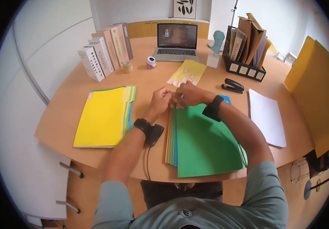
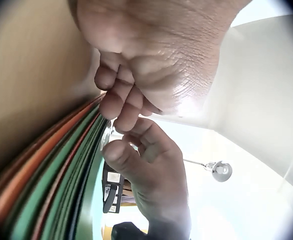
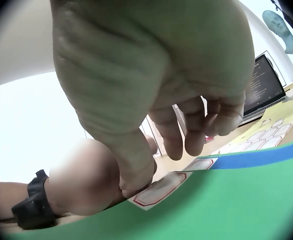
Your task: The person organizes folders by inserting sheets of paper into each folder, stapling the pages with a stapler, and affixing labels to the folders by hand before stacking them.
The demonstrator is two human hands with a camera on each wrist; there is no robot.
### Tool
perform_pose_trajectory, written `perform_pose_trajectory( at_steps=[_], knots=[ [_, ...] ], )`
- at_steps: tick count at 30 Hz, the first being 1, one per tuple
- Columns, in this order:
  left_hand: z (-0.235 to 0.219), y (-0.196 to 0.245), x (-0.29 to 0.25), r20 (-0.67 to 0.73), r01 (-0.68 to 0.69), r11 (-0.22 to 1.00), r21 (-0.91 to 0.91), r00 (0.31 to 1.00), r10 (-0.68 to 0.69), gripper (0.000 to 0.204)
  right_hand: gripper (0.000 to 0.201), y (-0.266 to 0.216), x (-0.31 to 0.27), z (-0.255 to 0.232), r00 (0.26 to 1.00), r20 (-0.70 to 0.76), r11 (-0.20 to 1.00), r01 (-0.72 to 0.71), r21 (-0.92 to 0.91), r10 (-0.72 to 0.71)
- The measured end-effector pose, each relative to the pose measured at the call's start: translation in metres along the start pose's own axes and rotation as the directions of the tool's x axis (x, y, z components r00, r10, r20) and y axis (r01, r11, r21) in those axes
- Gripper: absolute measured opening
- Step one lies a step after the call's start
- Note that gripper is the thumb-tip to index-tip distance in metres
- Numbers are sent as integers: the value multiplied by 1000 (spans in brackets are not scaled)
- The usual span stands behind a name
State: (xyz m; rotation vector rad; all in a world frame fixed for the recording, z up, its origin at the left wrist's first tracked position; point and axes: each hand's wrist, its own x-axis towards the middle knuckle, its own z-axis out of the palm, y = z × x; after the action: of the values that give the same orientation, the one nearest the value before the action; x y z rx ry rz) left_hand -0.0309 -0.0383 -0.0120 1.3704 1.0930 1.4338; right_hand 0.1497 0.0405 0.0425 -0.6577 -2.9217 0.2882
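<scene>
A large green folder [image 1: 206, 141] lies on top of a stack of coloured folders [image 1: 171, 141], with orange, green and blue edges at its left. My left hand [image 1: 160, 101] is at the stack's far left corner, fingers curled at the folder edge. Beside it, fingertips close together with the left's, my right hand [image 1: 191, 93] reaches down over the same edge. In the right wrist view, a red-bordered label [image 3: 161, 192] lies along the green folder's edge, the right thumb and finger pinching at its left end. Another label [image 3: 201, 164] shows farther along.
Beyond the hands lies a yellow sheet of labels [image 1: 191, 68]. A yellow folder pile [image 1: 99, 118] is at left, white paper [image 1: 265, 118] and a stapler [image 1: 233, 86] at right. Behind stand books [image 1: 105, 57], a laptop [image 1: 176, 51], a bust [image 1: 218, 40] and a black file holder [image 1: 244, 70].
</scene>
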Motion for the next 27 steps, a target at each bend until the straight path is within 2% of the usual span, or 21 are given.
perform_pose_trajectory(
  at_steps=[2,3,6,9,12,18,21,24,26,27],
  knots=[
    [3,3,-3,14,1,1000,-3,1000,-1,13,34,0,2,-3,990,133,999,-38,-15,40],
    [3,1,-1,15,-24,999,37,1000,24,13,33,2,2,-2,992,110,996,-69,58,62],
    [0,-13,6,9,-76,983,165,997,75,12,42,5,-9,2,989,-120,996,-78,40,82],
    [0,-17,8,-9,-73,961,265,997,79,13,51,-2,-14,0,998,25,998,-51,22,50],
    [0,-15,5,-15,-34,967,251,999,39,13,57,-2,-12,6,997,21,993,-80,81,79],
    [2,-5,2,-16,20,974,227,1000,-17,14,58,-13,-4,2,992,77,994,-104,27,101],
    [1,-4,2,-23,29,974,224,999,-24,14,43,-17,-3,-2,992,61,989,-115,98,109],
    [1,-8,4,-31,9,969,246,1000,-1,14,26,-15,-3,2,991,-32,982,-124,144,129],
    [2,-7,5,-36,-38,957,286,998,51,15,16,-17,-7,-6,984,-154,981,-56,184,85],
    [4,-5,4,-26,0,973,229,1000,6,16,11,-18,-10,-11,974,-217,979,-21,201,65]
  ],
)
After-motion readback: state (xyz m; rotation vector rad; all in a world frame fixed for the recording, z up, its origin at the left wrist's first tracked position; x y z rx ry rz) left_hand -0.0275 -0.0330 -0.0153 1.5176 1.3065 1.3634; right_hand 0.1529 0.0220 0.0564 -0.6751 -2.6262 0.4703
